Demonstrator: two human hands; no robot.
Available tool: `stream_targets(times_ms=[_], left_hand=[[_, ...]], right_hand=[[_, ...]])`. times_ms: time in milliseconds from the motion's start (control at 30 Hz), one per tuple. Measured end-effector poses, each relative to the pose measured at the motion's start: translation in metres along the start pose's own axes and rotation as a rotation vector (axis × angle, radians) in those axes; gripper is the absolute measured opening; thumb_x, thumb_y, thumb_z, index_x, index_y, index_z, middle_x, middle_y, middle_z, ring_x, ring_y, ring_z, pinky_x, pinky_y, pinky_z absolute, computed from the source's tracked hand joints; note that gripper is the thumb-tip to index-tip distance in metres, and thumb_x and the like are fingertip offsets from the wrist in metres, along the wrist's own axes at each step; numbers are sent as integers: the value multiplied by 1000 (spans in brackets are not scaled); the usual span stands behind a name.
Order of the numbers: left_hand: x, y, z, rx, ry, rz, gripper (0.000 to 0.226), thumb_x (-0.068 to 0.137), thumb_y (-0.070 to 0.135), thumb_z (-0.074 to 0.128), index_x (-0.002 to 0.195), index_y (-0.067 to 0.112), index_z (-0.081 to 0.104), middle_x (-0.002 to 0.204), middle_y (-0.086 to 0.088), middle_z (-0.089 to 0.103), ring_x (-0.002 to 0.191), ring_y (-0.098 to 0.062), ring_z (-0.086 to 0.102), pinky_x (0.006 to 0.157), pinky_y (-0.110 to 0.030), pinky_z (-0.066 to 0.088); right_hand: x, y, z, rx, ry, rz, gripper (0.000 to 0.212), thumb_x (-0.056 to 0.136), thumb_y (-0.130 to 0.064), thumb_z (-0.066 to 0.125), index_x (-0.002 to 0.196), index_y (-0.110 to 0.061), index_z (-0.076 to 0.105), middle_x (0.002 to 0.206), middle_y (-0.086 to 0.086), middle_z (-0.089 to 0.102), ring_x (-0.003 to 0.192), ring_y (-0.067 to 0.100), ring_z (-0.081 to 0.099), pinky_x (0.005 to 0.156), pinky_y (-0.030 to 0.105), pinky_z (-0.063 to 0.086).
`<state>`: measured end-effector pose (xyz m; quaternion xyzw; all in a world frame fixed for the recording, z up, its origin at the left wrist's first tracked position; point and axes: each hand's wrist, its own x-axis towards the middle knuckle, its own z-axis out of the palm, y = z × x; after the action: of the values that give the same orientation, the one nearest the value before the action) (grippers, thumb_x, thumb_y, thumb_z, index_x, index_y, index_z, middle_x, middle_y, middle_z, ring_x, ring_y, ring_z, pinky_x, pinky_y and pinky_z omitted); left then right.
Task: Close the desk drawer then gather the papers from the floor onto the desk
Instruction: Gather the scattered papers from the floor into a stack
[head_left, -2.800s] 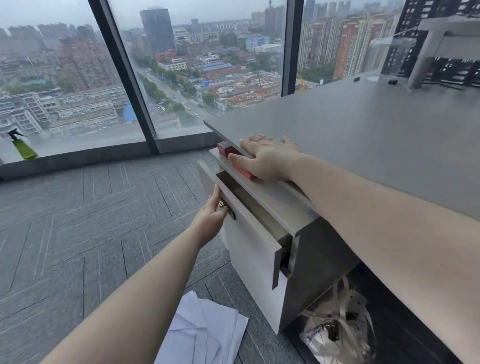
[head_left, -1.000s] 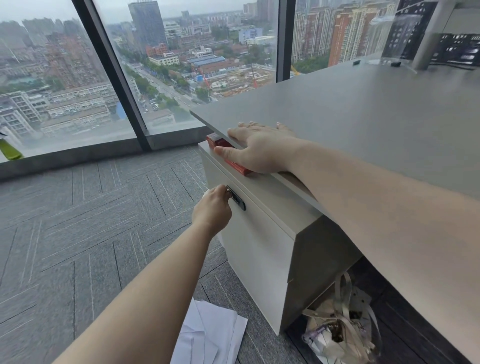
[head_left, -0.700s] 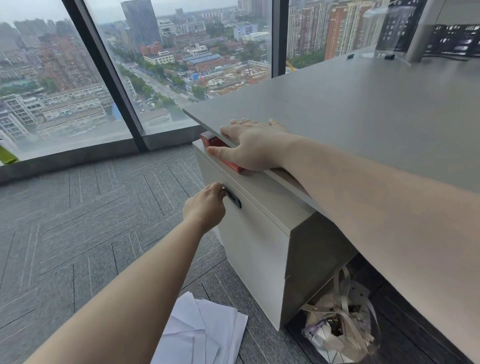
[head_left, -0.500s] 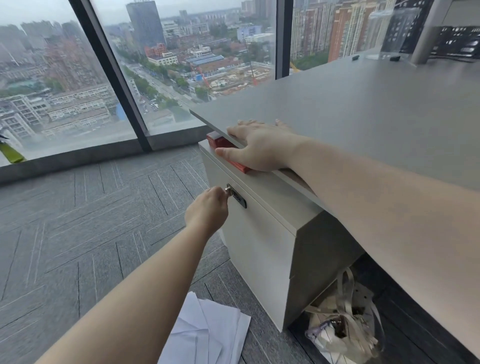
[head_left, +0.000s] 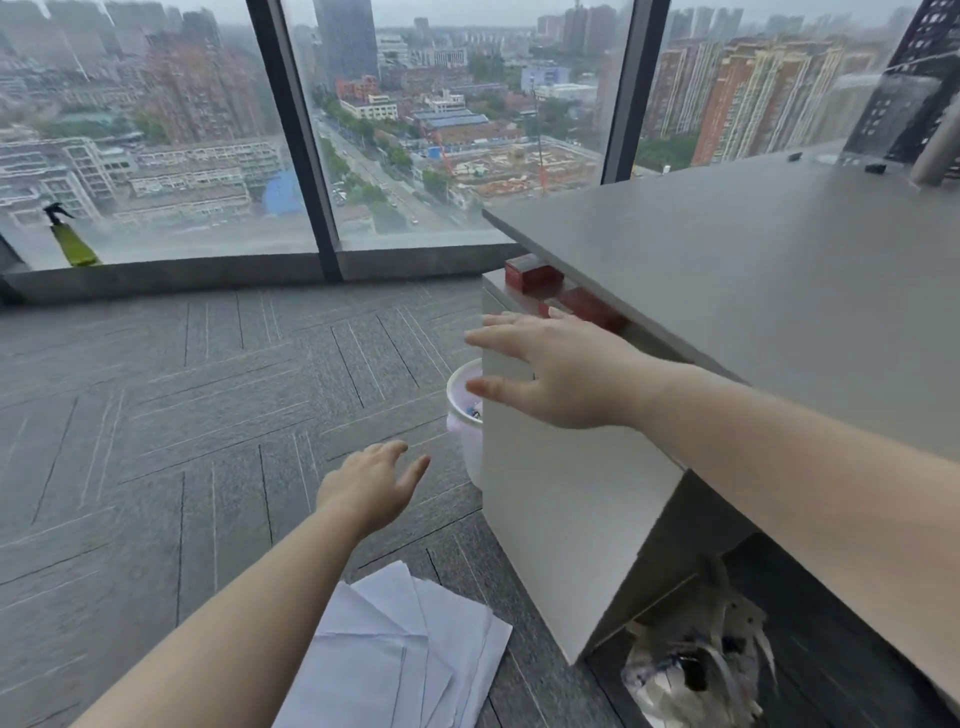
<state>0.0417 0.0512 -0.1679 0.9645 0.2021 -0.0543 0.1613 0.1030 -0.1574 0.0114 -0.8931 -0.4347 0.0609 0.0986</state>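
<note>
- The drawer (head_left: 550, 483) looks shut: its white front sits flush with the cabinet, no gap showing, so by my reading the step in hand is gathering the papers (head_left: 410, 660).
- The papers lie in a loose fan on the floor (head_left: 156, 415), just beside the cabinet's near corner and below the worktop (head_left: 753, 270) edge.
- The left hand (head_left: 371, 488) hangs over the floor, fingers spread, gripping nothing, apart from the papers beneath the forearm.
- The right hand (head_left: 556, 371) is likewise released, fingers splayed in front of the cabinet's upper edge; whether it touches the front I cannot tell.
- To do this well: bend low, square the fan with both hands by sliding the sheets together on the carpet, then pinch the whole stack at one edge so no sheet slips out.
- Lift it clear of the cabinet corner and lay it flat on the bare worktop, away from the edge.
- Hidden or unclear: the papers' near end runs off the bottom of the frame and the left forearm covers part of them, so the count is unknowable.
- The drawer handle is not visible.
- A white bin (head_left: 465, 415) is half hidden behind the cabinet.
- Red boxes (head_left: 535, 275) tuck partly under the worktop edge.
- A bag (head_left: 696, 670) under the worktop is blurred.
</note>
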Motion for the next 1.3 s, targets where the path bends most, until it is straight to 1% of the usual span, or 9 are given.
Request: stream_targets(times_ms=[133, 267, 333, 533, 800, 933, 1100, 1200, 1300], left_hand=[[-1, -50, 41, -1, -70, -95, 63, 89, 63, 27, 139, 26, 40, 146, 0, 45, 134, -23, 42, 104, -46, 38], [-5, -103, 102, 0, -148, -219, 58, 91, 59, 28, 136, 25, 42, 143, -1, 47, 130, -26, 44, 101, -45, 38], [-12, -128, 140, 16, -190, -265, 57, 92, 57, 29, 137, 25, 41, 144, -1, 45, 130, -26, 44, 98, -44, 37], [-25, -192, 251, 51, -324, -344, 64, 89, 60, 29, 143, 26, 33, 152, 4, 35, 137, -22, 37, 106, -45, 36], [-29, -225, 356, -154, -403, -696, 64, 90, 56, 34, 147, 30, 22, 155, -1, 27, 138, -30, 32, 106, -50, 31], [-37, -240, 385, -263, -380, -959, 65, 90, 52, 38, 148, 34, 14, 157, -8, 15, 137, -38, 29, 109, -50, 27], [-39, -261, 408, -543, -169, -1368, 80, 89, 37, 55, 151, 26, 7, 154, -22, 11, 130, -45, 36, 107, -49, 33], [-37, -266, 414, -635, -47, -1467, 89, 85, 32, 64, 150, 22, 4, 152, -24, 21, 131, -45, 36, 104, -48, 36], [-35, -271, 420, -679, 85, -1561, 98, 79, 30, 71, 150, 23, 4, 153, -22, 18, 133, -43, 35, 108, -47, 32]], right_hand=[[28, -19, 81, 59, -164, -10, 60, 92, -56, 39, 146, -33, 29, 158, -7, 25, 146, 12, 19, 118, 37, 10], [63, -9, 201, 224, -346, 141, 58, 91, -53, 43, 144, -31, 34, 150, -4, 42, 136, 20, 42, 109, 35, 35], [77, -1, 267, 299, -398, 213, 58, 91, -53, 44, 143, -30, 34, 148, -2, 45, 133, 22, 44, 105, 37, 39], [91, 25, 435, 505, -540, 435, 65, 89, -50, 47, 147, -28, 27, 153, 2, 37, 137, 26, 39, 110, 41, 35], [59, 49, 557, 640, -653, 713, 70, 91, -44, 52, 150, -25, 21, 157, 6, 28, 141, 27, 33, 111, 34, 28], [45, 61, 589, 661, -632, 868, 75, 87, -43, 57, 150, -27, 18, 154, 14, 30, 139, 33, 35, 112, 40, 31], [38, 71, 614, 675, -490, 1104, 76, 87, -34, 61, 149, -27, 19, 148, 21, 31, 131, 39, 40, 106, 43, 36], [35, 73, 630, 708, -375, 1255, 81, 85, -29, 64, 149, -28, 14, 146, 19, 33, 127, 40, 43, 103, 46, 41], [39, 74, 641, 697, -234, 1379, 79, 80, -24, 68, 145, -22, 23, 140, 20, 36, 120, 41, 49, 101, 48, 43]])
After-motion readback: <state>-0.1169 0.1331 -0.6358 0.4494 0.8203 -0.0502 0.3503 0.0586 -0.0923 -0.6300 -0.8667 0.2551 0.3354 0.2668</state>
